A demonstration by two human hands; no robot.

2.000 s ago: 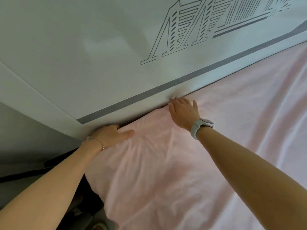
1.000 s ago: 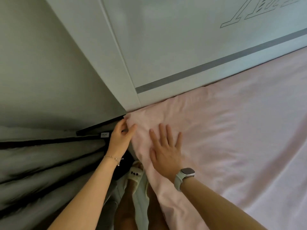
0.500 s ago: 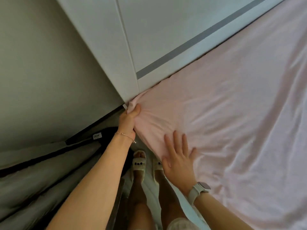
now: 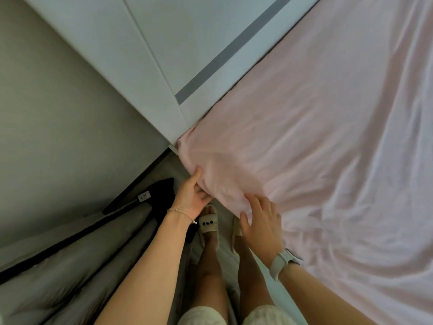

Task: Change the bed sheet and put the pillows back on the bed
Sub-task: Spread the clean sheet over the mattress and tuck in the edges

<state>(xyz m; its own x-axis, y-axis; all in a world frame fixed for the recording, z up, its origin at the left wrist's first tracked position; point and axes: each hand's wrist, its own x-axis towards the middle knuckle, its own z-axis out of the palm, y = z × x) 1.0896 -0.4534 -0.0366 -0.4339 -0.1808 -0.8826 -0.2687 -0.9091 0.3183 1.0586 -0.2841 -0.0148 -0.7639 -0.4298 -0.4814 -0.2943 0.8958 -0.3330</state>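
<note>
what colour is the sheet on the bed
Pale pink, plain; the sheet shows best in the head view.

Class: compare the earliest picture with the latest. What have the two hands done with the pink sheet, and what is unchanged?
Both hands left the headboard edge for the bed corner. The left hand now grips the pink sheet there; the right hand rests on the sheet's side. The headboard is unchanged.
</note>
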